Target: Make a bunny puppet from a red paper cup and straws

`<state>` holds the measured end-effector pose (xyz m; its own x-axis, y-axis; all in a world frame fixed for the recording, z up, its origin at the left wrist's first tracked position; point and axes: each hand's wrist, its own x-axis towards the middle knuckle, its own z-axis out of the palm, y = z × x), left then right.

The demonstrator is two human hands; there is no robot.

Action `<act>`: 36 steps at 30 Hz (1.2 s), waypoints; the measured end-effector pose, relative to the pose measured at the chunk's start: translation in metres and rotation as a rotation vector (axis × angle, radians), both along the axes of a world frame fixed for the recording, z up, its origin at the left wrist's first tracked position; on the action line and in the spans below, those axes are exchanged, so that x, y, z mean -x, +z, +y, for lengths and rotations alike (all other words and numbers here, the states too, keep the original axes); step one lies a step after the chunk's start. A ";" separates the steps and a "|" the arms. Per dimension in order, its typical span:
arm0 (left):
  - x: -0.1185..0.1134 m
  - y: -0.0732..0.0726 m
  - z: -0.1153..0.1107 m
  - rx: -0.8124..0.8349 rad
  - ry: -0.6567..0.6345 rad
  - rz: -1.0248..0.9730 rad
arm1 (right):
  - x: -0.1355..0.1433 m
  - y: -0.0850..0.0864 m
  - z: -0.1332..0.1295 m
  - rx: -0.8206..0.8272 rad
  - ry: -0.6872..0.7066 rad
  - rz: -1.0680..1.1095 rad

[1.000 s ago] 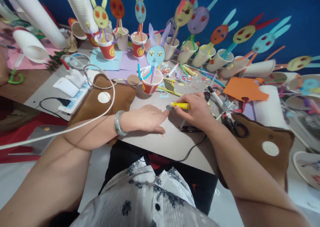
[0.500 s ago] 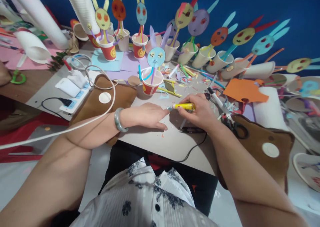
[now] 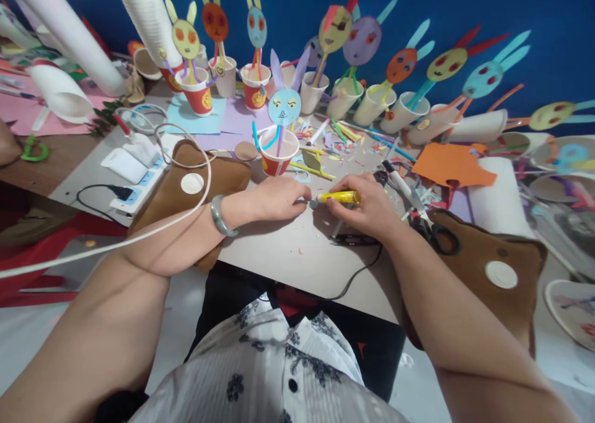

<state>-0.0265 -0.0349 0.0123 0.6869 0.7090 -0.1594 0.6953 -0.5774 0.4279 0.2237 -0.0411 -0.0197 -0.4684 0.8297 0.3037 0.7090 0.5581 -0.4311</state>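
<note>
My right hand (image 3: 365, 206) is closed round a yellow marker (image 3: 341, 197), its tip pointing left. Just beyond that tip lies a small grey-blue round piece (image 3: 313, 204) on the grey table (image 3: 279, 249). My left hand (image 3: 276, 201), with a bracelet at the wrist, has its fingers pinched together at the left edge of the small piece and appears to hold it by that edge. Behind my hands a red and white paper cup (image 3: 277, 156) stands upright, holding a blue rabbit face (image 3: 284, 106) with purple ears.
A row of cups with paper rabbits (image 3: 341, 97) lines the back. Paper scraps (image 3: 332, 139) lie before them. Black scissors (image 3: 444, 238) and a brown pouch (image 3: 488, 268) are at right; a power strip (image 3: 137, 193), white cable (image 3: 162, 224) and another brown pouch (image 3: 218, 178) at left.
My left hand's fingers have drawn in from a spread pose to a pinch beside the small round piece. The view has shifted slightly; my right hand keeps the marker.
</note>
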 end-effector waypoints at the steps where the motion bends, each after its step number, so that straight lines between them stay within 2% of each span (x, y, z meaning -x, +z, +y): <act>1: -0.001 -0.002 0.001 0.008 0.008 -0.009 | 0.000 0.001 0.000 0.002 0.008 0.008; 4: -0.006 -0.007 0.003 0.061 0.062 -0.082 | -0.001 0.002 -0.001 0.008 0.040 0.022; 8: -0.011 -0.007 0.006 0.225 0.136 -0.176 | -0.002 0.004 0.000 0.029 0.094 0.037; 12: -0.011 -0.007 0.008 0.329 0.145 -0.202 | -0.003 0.005 0.001 0.058 0.143 0.030; 20: -0.011 -0.004 0.009 0.390 0.103 -0.163 | -0.004 0.004 0.003 0.094 0.198 0.011; 28: -0.010 -0.003 0.010 0.374 0.066 -0.107 | -0.003 -0.002 0.006 0.047 0.250 -0.015; 36: -0.011 -0.005 0.010 0.375 0.071 -0.092 | -0.007 0.007 0.005 0.108 0.284 -0.026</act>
